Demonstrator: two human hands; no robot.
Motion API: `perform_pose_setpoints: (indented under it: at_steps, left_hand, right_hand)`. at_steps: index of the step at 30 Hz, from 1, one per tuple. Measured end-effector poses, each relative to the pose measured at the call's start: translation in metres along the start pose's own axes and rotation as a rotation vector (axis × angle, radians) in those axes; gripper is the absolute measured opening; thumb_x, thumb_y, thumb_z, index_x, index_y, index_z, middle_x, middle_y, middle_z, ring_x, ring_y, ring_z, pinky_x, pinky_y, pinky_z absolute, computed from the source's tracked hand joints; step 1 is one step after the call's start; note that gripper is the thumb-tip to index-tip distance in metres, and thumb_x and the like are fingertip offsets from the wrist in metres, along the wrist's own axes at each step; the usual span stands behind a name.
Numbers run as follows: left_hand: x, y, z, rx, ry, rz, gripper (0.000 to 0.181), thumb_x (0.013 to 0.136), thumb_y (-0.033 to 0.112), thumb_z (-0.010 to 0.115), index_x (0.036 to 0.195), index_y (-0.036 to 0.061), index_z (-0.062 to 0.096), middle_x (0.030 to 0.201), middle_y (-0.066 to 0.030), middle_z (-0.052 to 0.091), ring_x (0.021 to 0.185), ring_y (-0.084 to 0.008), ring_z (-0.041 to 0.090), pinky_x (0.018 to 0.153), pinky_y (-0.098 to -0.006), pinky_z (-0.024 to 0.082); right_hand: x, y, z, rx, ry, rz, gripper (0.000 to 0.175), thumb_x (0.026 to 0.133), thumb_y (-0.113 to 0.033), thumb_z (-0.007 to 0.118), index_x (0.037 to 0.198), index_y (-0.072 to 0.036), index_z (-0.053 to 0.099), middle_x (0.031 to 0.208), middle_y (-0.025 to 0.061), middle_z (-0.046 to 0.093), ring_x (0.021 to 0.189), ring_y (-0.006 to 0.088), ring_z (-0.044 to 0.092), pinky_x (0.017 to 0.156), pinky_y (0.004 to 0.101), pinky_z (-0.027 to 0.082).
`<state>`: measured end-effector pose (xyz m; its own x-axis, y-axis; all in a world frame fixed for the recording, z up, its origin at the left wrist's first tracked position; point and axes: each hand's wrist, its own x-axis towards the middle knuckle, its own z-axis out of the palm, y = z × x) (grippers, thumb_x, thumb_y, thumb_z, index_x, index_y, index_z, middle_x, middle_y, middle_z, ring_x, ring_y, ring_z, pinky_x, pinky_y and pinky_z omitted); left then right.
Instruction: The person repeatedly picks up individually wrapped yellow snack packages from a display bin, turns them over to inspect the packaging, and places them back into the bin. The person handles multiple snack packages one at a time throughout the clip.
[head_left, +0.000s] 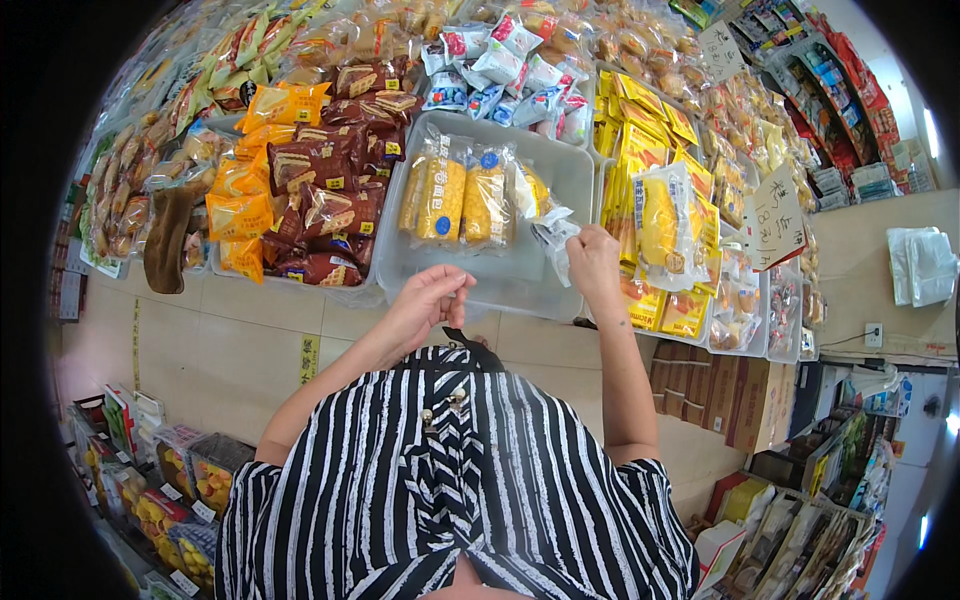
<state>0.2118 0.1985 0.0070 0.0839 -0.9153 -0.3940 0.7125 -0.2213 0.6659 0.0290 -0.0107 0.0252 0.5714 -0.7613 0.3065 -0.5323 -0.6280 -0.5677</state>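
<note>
My right hand (595, 259) is closed on the end of a clear plastic wrapper (556, 238) at the right side of a translucent plastic bin (486, 289). The wrapper reaches up to a packaged yellow bread piece (531, 189). Beside it in the bin lie wrapped bread rolls (486, 196), side by side. Near the bin's front edge is my left hand (439, 300), its fingers curled loosely and nothing seen in them. Another wrapped yellow bread (663, 225) rests on yellow packets just right of my right hand.
Left of the bin are brown wafer-cake packets (319, 161) and orange packets (238, 217). Small white packs (499, 64) fill a bin behind. Yellow packets (684, 309) and a handwritten card (776, 217) stand right. Cardboard boxes (720, 397) are below the display.
</note>
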Motion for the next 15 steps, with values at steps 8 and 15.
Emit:
perform_pose_setpoints:
  at_steps: [8,15]
  left_hand:
    - [-0.001,0.001,0.0,0.009,0.005,-0.012,0.018,0.097,0.021,0.051,0.099,0.0047,0.058,0.08,-0.002,0.057,0.062,-0.0149,0.061,0.056,-0.0249,0.048]
    - [0.003,-0.001,-0.007,0.02,-0.069,-0.046,0.022,0.097,0.022,0.052,0.108,0.0044,0.059,0.089,-0.0048,0.062,0.071,-0.0177,0.066,0.064,-0.0267,0.051]
  right_hand:
    - [-0.013,-0.022,-0.039,0.051,-0.017,0.144,0.019,0.077,-0.008,0.054,0.066,0.008,0.055,0.067,0.0212,0.054,0.06,0.0358,0.055,0.058,0.0423,0.044]
    - [-0.026,-0.044,-0.094,0.285,0.005,0.26,0.018,0.079,-0.005,0.054,0.064,0.006,0.053,0.058,0.0132,0.05,0.051,0.0193,0.047,0.051,0.0348,0.038]
